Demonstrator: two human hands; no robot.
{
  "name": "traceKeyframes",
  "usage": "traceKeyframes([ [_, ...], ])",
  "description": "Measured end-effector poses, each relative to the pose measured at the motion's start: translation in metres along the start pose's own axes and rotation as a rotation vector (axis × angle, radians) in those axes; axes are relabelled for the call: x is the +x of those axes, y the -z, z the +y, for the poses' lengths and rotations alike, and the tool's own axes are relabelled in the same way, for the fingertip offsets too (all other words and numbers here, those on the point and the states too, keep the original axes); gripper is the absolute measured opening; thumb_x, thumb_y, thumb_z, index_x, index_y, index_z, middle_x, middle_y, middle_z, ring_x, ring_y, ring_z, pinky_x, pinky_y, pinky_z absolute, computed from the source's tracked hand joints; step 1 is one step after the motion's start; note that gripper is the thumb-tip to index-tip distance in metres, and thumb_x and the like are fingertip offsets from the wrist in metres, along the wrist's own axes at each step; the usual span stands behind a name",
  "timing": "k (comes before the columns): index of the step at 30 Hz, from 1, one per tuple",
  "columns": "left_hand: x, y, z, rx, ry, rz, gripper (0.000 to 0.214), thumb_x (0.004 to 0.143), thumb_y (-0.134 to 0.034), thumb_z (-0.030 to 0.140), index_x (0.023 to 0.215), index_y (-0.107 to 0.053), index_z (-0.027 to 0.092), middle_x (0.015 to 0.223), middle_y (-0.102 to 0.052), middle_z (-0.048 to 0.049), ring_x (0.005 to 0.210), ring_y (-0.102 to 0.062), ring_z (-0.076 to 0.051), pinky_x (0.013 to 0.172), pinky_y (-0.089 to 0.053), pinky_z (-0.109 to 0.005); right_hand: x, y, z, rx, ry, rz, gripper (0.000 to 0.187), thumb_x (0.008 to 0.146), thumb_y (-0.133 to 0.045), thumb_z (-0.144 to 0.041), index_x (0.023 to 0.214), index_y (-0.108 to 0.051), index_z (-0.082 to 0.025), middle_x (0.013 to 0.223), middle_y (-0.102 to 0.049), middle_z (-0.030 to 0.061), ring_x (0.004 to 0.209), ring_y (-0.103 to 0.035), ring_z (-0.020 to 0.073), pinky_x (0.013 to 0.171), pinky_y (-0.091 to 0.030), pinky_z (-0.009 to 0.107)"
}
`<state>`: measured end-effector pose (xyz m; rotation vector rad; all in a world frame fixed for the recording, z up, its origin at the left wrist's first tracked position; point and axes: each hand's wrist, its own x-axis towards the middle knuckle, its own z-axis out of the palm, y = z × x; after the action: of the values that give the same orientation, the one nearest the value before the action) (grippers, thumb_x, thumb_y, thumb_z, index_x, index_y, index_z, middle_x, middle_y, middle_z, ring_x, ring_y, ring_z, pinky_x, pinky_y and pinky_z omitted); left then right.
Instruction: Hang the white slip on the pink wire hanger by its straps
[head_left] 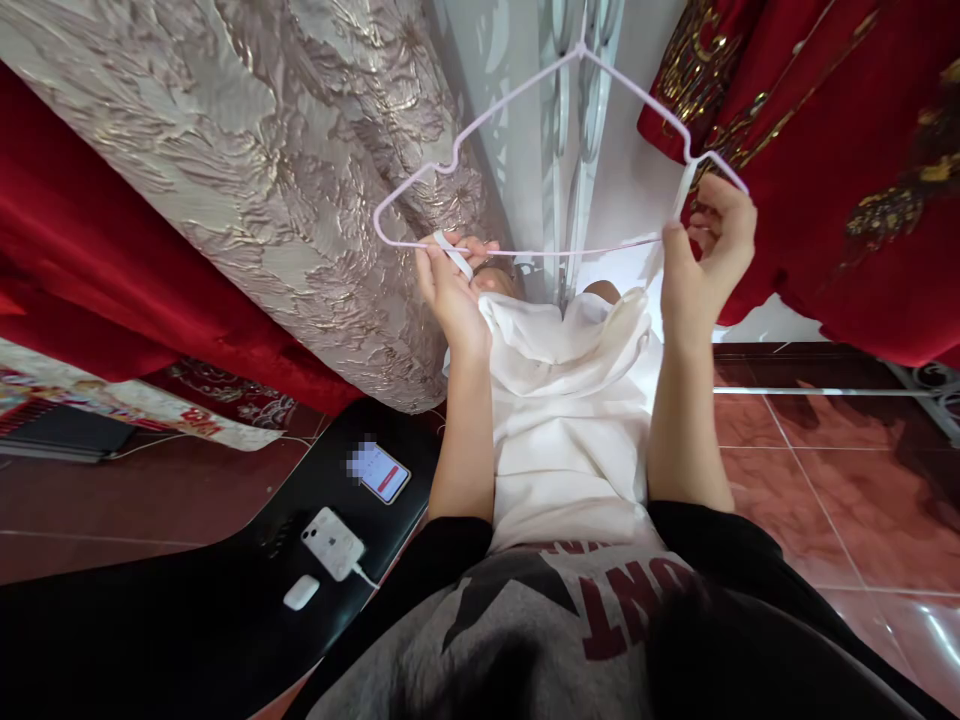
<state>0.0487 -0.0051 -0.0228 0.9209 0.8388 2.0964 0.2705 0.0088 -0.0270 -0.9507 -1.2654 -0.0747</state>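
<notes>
A thin pale-pink hanger point(517, 97) stretches across the upper middle, its hook pointing up out of view. Below it hangs a white garment point(574, 440) with narrow straps, draped down toward my lap. My left hand point(461, 305) is closed at the hanger's lower left, with one white strap point(454, 255) across its fingers. On the other side, my right hand point(712, 250) pinches the second strap point(683, 192), which runs up to the notch on the hanger's right arm. Whether the left strap loops over the bottom bar is hard to make out.
To the left a black bench point(225, 590) carries a lit phone point(388, 474), a white phone point(332, 543) on a cable and a white earbud case point(301, 593). Embossed beige fabric point(300, 180) and a red embroidered garment point(832, 200) hang either side. A metal rail point(825, 392) crosses low right.
</notes>
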Motion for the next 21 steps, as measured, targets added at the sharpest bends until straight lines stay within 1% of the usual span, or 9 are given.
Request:
traceKeyframes([
  [3, 0.000, 0.001, -0.002, 0.004, -0.015, -0.002, 0.036, 0.097, -0.044, 0.062, 0.094, -0.048, 0.026, 0.082, -0.060, -0.0046, 0.091, -0.067, -0.023, 0.052, -0.043, -0.023, 0.007, 0.011, 0.002, -0.034, -0.130, -0.290, 0.040, 0.081, -0.064, -0.033, 0.120, -0.057, -0.027, 0.114, -0.061, 0.0060, 0.104, -0.059, 0.0198, 0.086, -0.053, 0.041],
  [5, 0.001, 0.002, -0.003, -0.015, -0.042, -0.025, 0.036, 0.096, -0.047, 0.062, 0.093, -0.048, 0.026, 0.079, -0.060, -0.0037, 0.088, -0.067, -0.022, 0.051, -0.042, -0.022, 0.009, 0.014, -0.009, -0.015, -0.174, -0.377, 0.033, 0.081, -0.065, -0.030, 0.113, -0.062, -0.025, 0.108, -0.065, 0.0059, 0.101, -0.061, 0.0188, 0.084, -0.054, 0.038],
  [8, 0.003, 0.005, -0.003, -0.037, -0.051, -0.040, 0.037, 0.093, -0.051, 0.062, 0.093, -0.050, 0.026, 0.078, -0.060, -0.0034, 0.087, -0.067, -0.023, 0.052, -0.042, -0.023, 0.017, 0.013, -0.031, 0.101, -0.263, -0.338, 0.016, 0.081, -0.064, -0.023, 0.096, -0.067, -0.019, 0.090, -0.069, 0.0059, 0.081, -0.063, 0.0135, 0.075, -0.053, 0.033],
  [11, 0.005, 0.007, -0.004, -0.036, -0.001, -0.028, 0.038, 0.092, -0.053, 0.063, 0.092, -0.052, 0.025, 0.081, -0.062, -0.0040, 0.091, -0.068, -0.023, 0.055, -0.045, -0.023, 0.041, 0.011, -0.043, 0.301, -0.312, -0.254, 0.013, 0.078, -0.062, -0.012, 0.089, -0.069, -0.017, 0.075, -0.067, 0.0047, 0.064, -0.058, 0.0102, 0.065, -0.050, 0.029],
  [14, 0.005, 0.008, -0.005, -0.022, 0.049, -0.030, 0.037, 0.095, -0.052, 0.061, 0.092, -0.053, 0.025, 0.083, -0.064, -0.0045, 0.094, -0.069, -0.023, 0.057, -0.048, -0.022, 0.071, 0.009, -0.041, 0.510, -0.364, -0.213, 0.018, 0.080, -0.056, -0.011, 0.092, -0.066, -0.020, 0.090, -0.069, 0.0044, 0.072, -0.063, 0.0110, 0.074, -0.054, 0.031],
  [16, 0.005, 0.008, -0.005, -0.020, 0.052, -0.030, 0.035, 0.097, -0.050, 0.059, 0.092, -0.053, 0.024, 0.083, -0.064, -0.0044, 0.095, -0.069, -0.022, 0.059, -0.049, -0.022, 0.081, 0.009, -0.034, 0.609, -0.509, -0.085, 0.021, 0.088, -0.043, -0.015, 0.101, -0.057, -0.021, 0.114, -0.065, 0.0060, 0.085, -0.066, 0.0103, 0.087, -0.054, 0.030],
  [18, 0.004, 0.007, -0.004, -0.021, 0.050, -0.019, 0.033, 0.098, -0.048, 0.056, 0.091, -0.052, 0.024, 0.083, -0.064, -0.0043, 0.094, -0.069, -0.022, 0.057, -0.048, -0.021, 0.078, 0.009, -0.028, 0.665, -0.624, 0.192, 0.027, 0.092, -0.027, -0.015, 0.110, -0.046, -0.020, 0.132, -0.054, 0.0089, 0.089, -0.066, 0.0079, 0.090, -0.052, 0.027],
  [20, 0.004, 0.006, -0.004, -0.020, 0.056, -0.012, 0.030, 0.101, -0.045, 0.052, 0.091, -0.052, 0.025, 0.082, -0.064, -0.0044, 0.092, -0.069, -0.021, 0.054, -0.046, -0.020, 0.062, 0.009, -0.023, 0.630, -0.614, 0.509, 0.027, 0.091, -0.022, -0.013, 0.109, -0.042, -0.019, 0.129, -0.052, 0.0115, 0.072, -0.060, 0.0057, 0.074, -0.052, 0.026],
  [21, 0.003, 0.006, -0.003, -0.020, 0.058, -0.015, 0.028, 0.102, -0.044, 0.050, 0.091, -0.051, 0.025, 0.082, -0.064, -0.0046, 0.091, -0.069, -0.021, 0.052, -0.045, -0.019, 0.051, 0.008, -0.023, 0.578, -0.552, 0.606, 0.024, 0.089, -0.026, -0.012, 0.106, -0.042, -0.019, 0.120, -0.055, 0.0105, 0.061, -0.051, 0.0046, 0.063, -0.047, 0.026],
])
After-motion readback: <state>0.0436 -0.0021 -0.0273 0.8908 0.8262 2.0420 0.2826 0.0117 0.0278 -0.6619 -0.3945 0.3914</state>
